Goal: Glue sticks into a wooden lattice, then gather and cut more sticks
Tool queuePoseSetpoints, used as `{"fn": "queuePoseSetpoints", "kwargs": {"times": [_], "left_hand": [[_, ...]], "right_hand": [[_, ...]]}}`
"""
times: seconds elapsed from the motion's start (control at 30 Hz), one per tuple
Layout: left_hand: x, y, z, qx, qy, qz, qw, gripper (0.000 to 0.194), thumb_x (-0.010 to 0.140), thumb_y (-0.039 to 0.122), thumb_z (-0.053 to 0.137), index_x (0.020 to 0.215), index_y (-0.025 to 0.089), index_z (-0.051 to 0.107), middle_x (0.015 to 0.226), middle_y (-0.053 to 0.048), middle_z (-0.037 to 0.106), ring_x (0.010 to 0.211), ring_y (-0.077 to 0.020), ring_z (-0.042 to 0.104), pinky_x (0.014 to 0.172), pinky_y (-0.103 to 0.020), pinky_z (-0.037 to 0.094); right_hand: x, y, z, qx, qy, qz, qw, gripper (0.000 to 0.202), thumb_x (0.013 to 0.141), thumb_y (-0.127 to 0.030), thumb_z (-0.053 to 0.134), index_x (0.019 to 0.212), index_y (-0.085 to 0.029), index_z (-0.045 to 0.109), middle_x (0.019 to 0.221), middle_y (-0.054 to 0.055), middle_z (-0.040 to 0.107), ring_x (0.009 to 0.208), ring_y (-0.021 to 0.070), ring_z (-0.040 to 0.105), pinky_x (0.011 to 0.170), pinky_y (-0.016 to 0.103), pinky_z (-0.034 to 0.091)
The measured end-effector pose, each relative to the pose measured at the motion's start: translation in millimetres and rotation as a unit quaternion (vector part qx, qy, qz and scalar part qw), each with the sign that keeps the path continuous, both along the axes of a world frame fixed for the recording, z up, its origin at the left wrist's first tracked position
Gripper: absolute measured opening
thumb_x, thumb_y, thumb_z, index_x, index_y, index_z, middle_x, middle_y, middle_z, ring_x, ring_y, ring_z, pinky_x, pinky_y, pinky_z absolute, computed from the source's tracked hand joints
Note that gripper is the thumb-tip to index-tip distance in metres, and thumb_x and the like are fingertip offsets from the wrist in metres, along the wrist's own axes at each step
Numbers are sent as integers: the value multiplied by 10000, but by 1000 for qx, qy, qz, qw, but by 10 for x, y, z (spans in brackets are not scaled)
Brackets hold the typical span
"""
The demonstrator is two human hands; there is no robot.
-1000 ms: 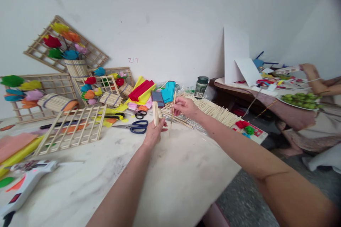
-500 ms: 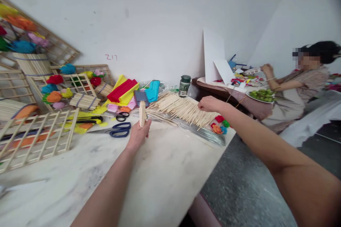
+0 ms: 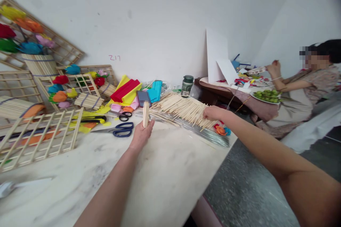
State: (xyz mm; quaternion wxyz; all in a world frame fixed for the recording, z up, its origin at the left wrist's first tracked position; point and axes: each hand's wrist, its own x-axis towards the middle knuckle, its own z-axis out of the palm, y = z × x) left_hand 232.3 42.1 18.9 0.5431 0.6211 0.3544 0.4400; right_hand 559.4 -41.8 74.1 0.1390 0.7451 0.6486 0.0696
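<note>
My left hand [image 3: 141,135] is closed around a small upright bundle of thin wooden sticks [image 3: 146,114] above the near side of the marble-patterned table [image 3: 170,170]. At the right end of a spread pile of wooden sticks [image 3: 178,108], my right hand [image 3: 214,113] has its fingers closed and touching the stick ends. What lies between those fingertips is hidden. Under the pile's near edge lies a bunch of thin metal wires [image 3: 213,137]. Orange and blue paper flowers [image 3: 221,130] sit just below my right wrist.
Blue-handled scissors [image 3: 123,129], smaller black scissors [image 3: 125,116] and a yellow-black cutter [image 3: 92,119] lie left of my left hand. A stick lattice [image 3: 39,138] covers the table's left. Behind stand a dark green bottle [image 3: 187,85] and coloured paper [image 3: 125,90]. Another person [image 3: 314,74] sits at right.
My right hand has come down from just above the stick pile onto its right end. My left hand keeps the bundle. The view has shifted slightly left; the other person's hands have risen a little.
</note>
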Motion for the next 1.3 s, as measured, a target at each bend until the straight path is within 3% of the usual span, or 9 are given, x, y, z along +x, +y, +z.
{"fn": "queuePoseSetpoints", "kwargs": {"times": [0.1, 0.23, 0.5, 0.87, 1.1, 1.3], "left_hand": [[3, 14, -12, 5, 4, -2, 1000, 390, 643, 514, 586, 574, 198, 367, 423, 71, 349, 365, -58, 310, 359, -188, 270], [7, 33, -48, 15, 12, 3, 1000, 395, 652, 517, 581, 566, 198, 364, 424, 68, 353, 374, -59, 312, 365, -189, 267], [19, 51, -82, 19, 9, 4, 1000, 391, 652, 508, 586, 561, 197, 367, 422, 67, 358, 371, -59, 312, 364, -189, 262], [34, 41, -71, 20, 13, 20, 1000, 399, 640, 525, 590, 581, 199, 367, 415, 73, 360, 358, -58, 315, 356, -187, 268], [28, 46, -72, 14, 21, 21, 999, 395, 645, 522, 588, 583, 199, 369, 419, 70, 368, 358, -57, 320, 356, -186, 272], [32, 46, -63, 17, 19, 20, 999, 403, 648, 527, 582, 580, 199, 358, 417, 75, 358, 355, -55, 315, 354, -182, 271]], "right_hand": [[-150, 124, 73, -28, -2, 42, 999, 223, 724, -198, 509, 820, -240, 706, 859, 42, 685, 809, 173, 613, 648, 237, 405], [-360, 340, 91, 32, -17, 63, 997, 279, 773, -223, 439, 881, -226, 696, 891, 57, 685, 818, 176, 612, 627, 235, 398], [-395, 657, -150, 38, -20, 28, 999, 315, 748, -167, 480, 985, -227, 680, 992, 75, 670, 900, 193, 604, 690, 248, 414], [-535, 633, -155, 35, -9, 80, 996, 241, 765, -122, 479, 875, -114, 693, 904, 183, 665, 862, 227, 600, 726, 291, 395], [-505, 666, -190, 66, -8, 151, 986, 207, 827, -137, 467, 820, -70, 662, 909, 174, 647, 891, 184, 577, 765, 269, 395], [-442, 599, -291, 186, -16, 188, 964, 271, 875, -300, 457, 1076, -138, 537, 1068, 69, 556, 911, 154, 561, 790, 356, 464]]}}
